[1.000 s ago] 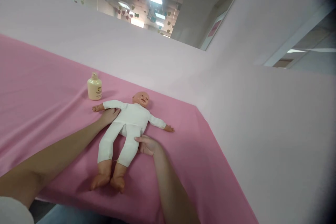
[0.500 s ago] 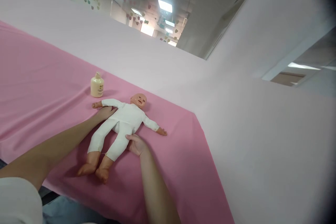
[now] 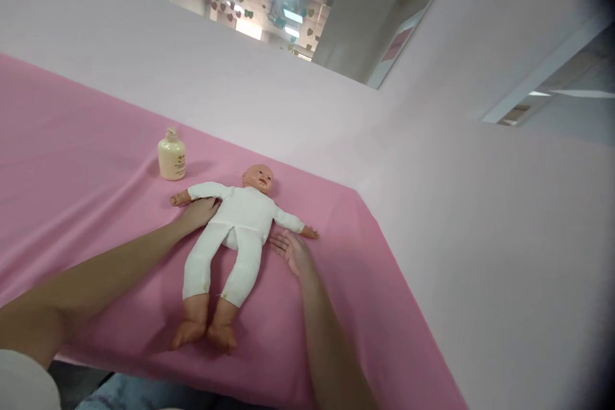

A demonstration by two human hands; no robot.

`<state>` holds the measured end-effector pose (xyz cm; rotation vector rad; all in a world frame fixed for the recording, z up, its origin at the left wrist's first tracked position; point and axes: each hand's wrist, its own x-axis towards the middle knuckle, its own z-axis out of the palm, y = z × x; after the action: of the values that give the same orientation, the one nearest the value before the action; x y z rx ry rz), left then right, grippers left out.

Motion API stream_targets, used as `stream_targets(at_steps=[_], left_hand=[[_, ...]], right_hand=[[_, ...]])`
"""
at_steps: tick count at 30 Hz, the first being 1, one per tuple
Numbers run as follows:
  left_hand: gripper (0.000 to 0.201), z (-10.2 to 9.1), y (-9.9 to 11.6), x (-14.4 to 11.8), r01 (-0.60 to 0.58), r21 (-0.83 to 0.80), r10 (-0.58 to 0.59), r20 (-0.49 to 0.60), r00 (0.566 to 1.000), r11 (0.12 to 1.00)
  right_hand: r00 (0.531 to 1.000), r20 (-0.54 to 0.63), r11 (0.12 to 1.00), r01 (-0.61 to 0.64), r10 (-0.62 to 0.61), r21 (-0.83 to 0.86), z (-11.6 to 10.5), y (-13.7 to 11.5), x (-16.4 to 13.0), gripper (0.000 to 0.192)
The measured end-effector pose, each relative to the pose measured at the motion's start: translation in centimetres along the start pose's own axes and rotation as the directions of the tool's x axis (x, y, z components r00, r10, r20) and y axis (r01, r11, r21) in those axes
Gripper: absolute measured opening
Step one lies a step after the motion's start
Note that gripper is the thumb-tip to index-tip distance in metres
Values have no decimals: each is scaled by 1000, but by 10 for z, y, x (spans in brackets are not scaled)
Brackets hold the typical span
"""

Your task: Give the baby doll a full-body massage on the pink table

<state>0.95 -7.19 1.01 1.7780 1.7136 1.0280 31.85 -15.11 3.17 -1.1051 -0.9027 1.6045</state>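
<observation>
A baby doll [image 3: 245,211] with white cloth body and bare plastic head, hands and feet lies on its back on a pink-covered surface [image 3: 384,307]. Its arms are spread and its feet point toward me. My left hand [image 3: 200,213] grips the side of its torso just below the arm; the fingertips are partly hidden there. Beside the doll's hip, on the other side, my right hand [image 3: 292,252] is open, palm partly upward and fingers stretched toward the body. Nothing is held in it.
A cream pump bottle [image 3: 172,157] stands on the cloth beyond the doll's outstretched hand. A white wall [image 3: 307,115] runs along the far edge and around the right corner, with a window [image 3: 355,25] above. Folds crease the cloth at left.
My right hand has let go of the doll's thigh, opened, and moved right and away from me. The doll's legs have swung to the right, and the body lies straighter.
</observation>
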Motion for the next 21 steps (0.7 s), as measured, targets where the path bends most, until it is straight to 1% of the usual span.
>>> stream_targets(at_steps=[2,4,7,10,13,14,16,18,19,21], left_hand=[[42,-3,-1,-2,-89,126,76,103,992,988],[46,-6,0,-7,-207,259,160,191,968,943],[50,-11,3,-22,-344,381,261,253,932,858],[59,-16,7,-40,-393,459,251,339,907,797],[65,-24,10,-55,-435,455,193,486,852,777],[71,-27,12,-60,-441,442,163,537,828,781],[82,-34,18,-68,-452,408,106,639,762,793],[88,-42,27,-75,-461,353,66,733,677,814],[88,-45,31,-79,-474,315,66,775,629,822],[85,-50,38,-85,-509,206,116,840,531,836]], right_hand=[[999,-26,998,-22,23,61,0,-2,7,36],[998,2,994,-59,59,92,5,-2,17,36],[997,19,988,-77,75,133,13,-3,36,27],[999,-35,987,-29,35,158,14,-7,56,23],[999,-36,986,17,-12,164,9,-12,71,24],[999,-40,986,33,-27,165,6,-13,75,24],[997,-59,985,65,-56,162,0,-13,82,24],[995,-76,984,82,-71,159,-6,-12,87,24],[994,-84,983,87,-74,161,-8,-11,88,25],[990,-116,980,100,-81,170,-9,-9,89,28]])
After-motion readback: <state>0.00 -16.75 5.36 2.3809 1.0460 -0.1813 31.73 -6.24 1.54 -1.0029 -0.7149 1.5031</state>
